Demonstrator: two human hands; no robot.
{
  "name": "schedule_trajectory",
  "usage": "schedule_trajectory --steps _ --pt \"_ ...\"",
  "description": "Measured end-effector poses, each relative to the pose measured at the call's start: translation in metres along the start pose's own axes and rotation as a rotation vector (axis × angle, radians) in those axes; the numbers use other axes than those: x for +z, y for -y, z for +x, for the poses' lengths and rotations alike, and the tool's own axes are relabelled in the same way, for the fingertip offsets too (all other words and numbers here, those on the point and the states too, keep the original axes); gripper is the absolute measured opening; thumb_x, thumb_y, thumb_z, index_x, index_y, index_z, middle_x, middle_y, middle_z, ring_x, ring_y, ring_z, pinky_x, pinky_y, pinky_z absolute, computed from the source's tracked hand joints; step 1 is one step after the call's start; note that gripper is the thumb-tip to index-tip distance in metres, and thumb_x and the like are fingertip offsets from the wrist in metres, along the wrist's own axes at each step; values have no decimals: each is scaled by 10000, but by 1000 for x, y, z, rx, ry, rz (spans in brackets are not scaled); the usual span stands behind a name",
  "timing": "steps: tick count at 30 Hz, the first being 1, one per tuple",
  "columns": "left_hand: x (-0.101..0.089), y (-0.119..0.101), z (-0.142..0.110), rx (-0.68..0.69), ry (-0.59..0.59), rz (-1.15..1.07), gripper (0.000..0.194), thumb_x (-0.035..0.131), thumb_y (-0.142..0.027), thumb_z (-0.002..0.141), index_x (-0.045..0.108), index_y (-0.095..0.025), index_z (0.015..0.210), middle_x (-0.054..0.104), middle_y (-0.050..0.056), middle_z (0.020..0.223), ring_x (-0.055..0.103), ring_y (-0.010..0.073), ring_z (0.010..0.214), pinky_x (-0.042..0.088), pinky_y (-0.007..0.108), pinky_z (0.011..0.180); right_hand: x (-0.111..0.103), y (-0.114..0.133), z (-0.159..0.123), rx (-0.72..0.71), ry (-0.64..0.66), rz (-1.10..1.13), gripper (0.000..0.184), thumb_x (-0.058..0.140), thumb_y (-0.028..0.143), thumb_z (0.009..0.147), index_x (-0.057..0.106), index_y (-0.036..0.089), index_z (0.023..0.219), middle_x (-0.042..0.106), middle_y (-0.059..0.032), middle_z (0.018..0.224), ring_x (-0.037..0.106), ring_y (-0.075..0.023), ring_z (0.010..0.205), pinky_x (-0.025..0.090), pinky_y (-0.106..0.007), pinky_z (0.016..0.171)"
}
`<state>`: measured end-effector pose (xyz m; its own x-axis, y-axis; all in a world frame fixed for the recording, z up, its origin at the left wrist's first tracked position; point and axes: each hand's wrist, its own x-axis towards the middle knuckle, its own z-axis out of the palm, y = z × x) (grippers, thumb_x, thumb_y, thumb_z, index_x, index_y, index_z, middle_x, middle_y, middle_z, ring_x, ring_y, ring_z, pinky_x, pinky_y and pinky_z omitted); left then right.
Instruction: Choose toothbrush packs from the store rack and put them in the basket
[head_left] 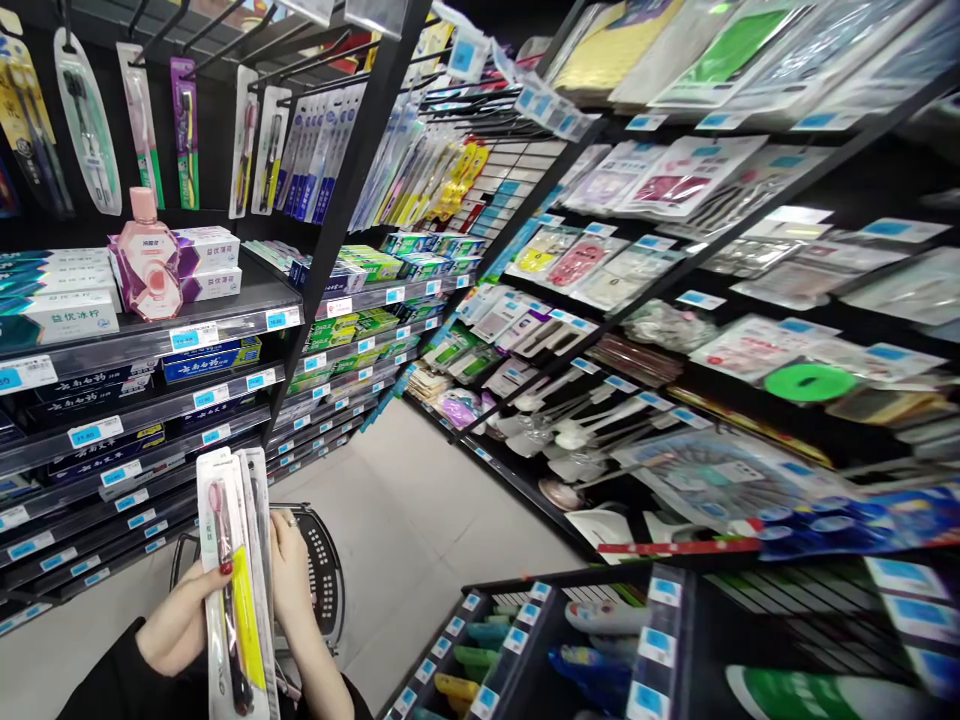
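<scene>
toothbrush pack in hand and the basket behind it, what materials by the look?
Toothbrush pack, held by left hand and right hand: white printed card backing under a clear glossy plastic blister, going by the glare. Basket: looks like dark matte moulded plastic with a perforated wall, though coated metal can't be ruled out.

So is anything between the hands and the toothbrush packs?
No. The left hand and right hand grip the toothbrush packs directly from both sides; the black basket sits behind them.
</scene>
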<state>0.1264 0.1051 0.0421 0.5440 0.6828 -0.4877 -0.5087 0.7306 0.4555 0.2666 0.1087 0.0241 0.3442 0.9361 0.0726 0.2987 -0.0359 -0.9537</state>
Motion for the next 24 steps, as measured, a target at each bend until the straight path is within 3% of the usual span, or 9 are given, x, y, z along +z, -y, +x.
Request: schedule_trajectory --steps 2,6,8,10,13,18,24 --pt "-1 1 0 4 -1 27 288 659 -145 712 635 -155 999 711 63 951 609 245 993 435 356 936 -5 2 -2 8 -8 61 225 414 321 858 596 218 776 558 -34 779 500 -193 750 363 -313 714" --pt "-4 3 1 38 -52 55 266 661 -219 719 644 -164 979 710 72 952 630 267 940 457 394 902 -16 20 -13 -73 -158 240 167 425 332 859 535 234 938 525 -33 866 506 -182 773 386 -301 710" --pt "-4 3 1 90 -84 80 305 657 -245 726 627 -166 1019 707 75 961 625 269 951 458 395 899 -21 36 -20 -166 -92 164 159 520 300 806 521 242 954 480 -42 949 505 -193 840 394 -319 749" --pt "-1 2 1 165 -116 112 387 656 -265 730 586 -179 1101 689 72 1020 591 263 1021 440 373 926 -21 51 -25 -185 62 -2 219 641 258 704 532 241 893 450 -44 992 493 -216 897 388 -345 790" --pt "4 2 1 252 -173 148 517 652 -307 734 499 -204 1217 623 68 1160 510 263 1134 391 360 983 -14 63 -29 -62 225 -164 411 743 230 559 499 246 889 433 -23 981 498 -217 842 403 -353 739" --pt "1 5 2 218 -259 106 536 563 -430 779 460 -203 1254 558 87 1251 483 266 1163 337 383 1032 -2 54 -29 60 322 -217 627 814 295 399 447 234 903 423 -16 949 493 -231 812 408 -350 694" --pt "-5 -4 5 182 -143 63 497 467 -470 822 505 -172 1217 582 77 1224 453 242 1194 300 362 1053 -2 43 -28 -3 294 -115 404 599 86 577 408 228 904 395 -24 988 461 -211 915 391 -342 810"
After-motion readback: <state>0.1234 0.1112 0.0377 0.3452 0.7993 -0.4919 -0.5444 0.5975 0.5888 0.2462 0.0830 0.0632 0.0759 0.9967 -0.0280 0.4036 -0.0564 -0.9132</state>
